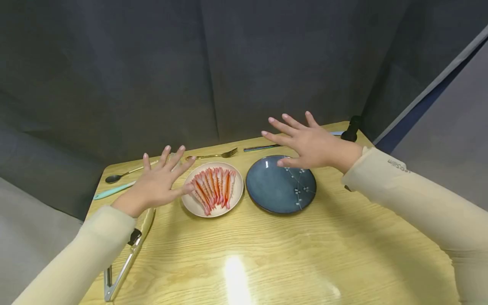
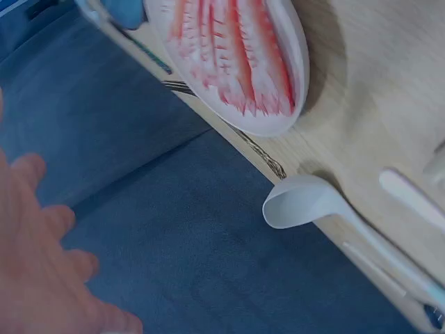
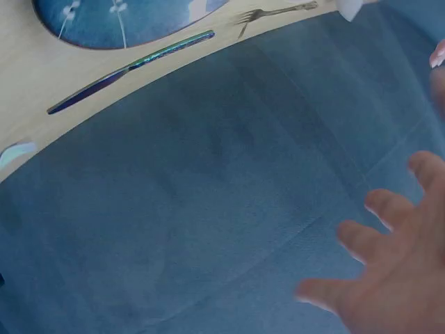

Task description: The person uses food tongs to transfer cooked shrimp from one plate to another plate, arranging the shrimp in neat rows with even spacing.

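My left hand hovers with fingers spread, overlapping the left rim of a pale round plate in the head view. Several red-and-white pieces like crab legs lie fanned out on that plate. The right hand is also held up, fingers apart and holding nothing, over the far right side of a dark blue plate with a white blossom pattern. Near the left hand, a white ladle lies by the table edge in the left wrist view; its bowl is mostly hidden by the hand in the head view.
Behind the plates lie a gold fork and a dark iridescent knife. A black-bowled spoon and a turquoise handle are at the left. Metal tongs lie along the table's left side. A black object stands at the back right corner.
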### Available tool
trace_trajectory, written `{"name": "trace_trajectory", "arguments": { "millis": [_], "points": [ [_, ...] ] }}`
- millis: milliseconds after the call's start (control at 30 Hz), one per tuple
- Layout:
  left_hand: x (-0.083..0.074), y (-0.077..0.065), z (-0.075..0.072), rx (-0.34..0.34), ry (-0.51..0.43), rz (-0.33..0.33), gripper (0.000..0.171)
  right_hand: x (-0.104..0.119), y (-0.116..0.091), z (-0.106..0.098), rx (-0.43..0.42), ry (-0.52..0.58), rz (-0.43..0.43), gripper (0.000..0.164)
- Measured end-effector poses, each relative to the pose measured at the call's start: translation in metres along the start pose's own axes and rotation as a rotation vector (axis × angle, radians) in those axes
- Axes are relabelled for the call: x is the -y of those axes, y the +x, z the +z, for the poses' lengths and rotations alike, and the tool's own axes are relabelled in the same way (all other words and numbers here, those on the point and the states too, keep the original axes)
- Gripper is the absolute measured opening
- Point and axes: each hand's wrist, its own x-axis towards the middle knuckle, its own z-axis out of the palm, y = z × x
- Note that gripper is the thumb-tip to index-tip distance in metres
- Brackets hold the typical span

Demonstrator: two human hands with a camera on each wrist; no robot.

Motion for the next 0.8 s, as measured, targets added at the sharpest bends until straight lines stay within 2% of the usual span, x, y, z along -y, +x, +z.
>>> {"name": "trace_trajectory", "arguments": {
  "millis": [133, 233, 300, 400, 500, 633, 800],
  "points": [
    [0.005, -0.023, 0.0, -0.077, -0.092, -0.095, 0.075, -0.004, -0.005, 0.009, -0.088, 0.0, 0.056, 0.061],
    [0.009, -0.053, 0.007, -0.137, -0.159, -0.18, 0.078, -0.006, -0.015, 0.027, -0.199, 0.045, 0.099, 0.047],
    [0.011, -0.076, 0.016, -0.16, -0.209, -0.246, 0.081, -0.007, -0.023, 0.043, -0.236, 0.073, 0.145, 0.042],
    [0.014, -0.106, 0.037, -0.122, -0.275, -0.365, 0.089, -0.007, -0.037, 0.069, -0.209, 0.125, 0.251, 0.038],
    [0.018, -0.129, 0.061, -0.07, -0.311, -0.467, 0.101, -0.01, -0.049, 0.093, -0.14, 0.192, 0.375, 0.038],
    [0.021, -0.151, 0.09, -0.018, -0.325, -0.576, 0.12, -0.013, -0.06, 0.117, -0.069, 0.294, 0.504, 0.043],
    [0.023, -0.168, 0.109, 0.103, -0.32, -0.722, 0.135, -0.013, -0.071, 0.137, 0.068, 0.472, 0.634, 0.053]
  ]
}}
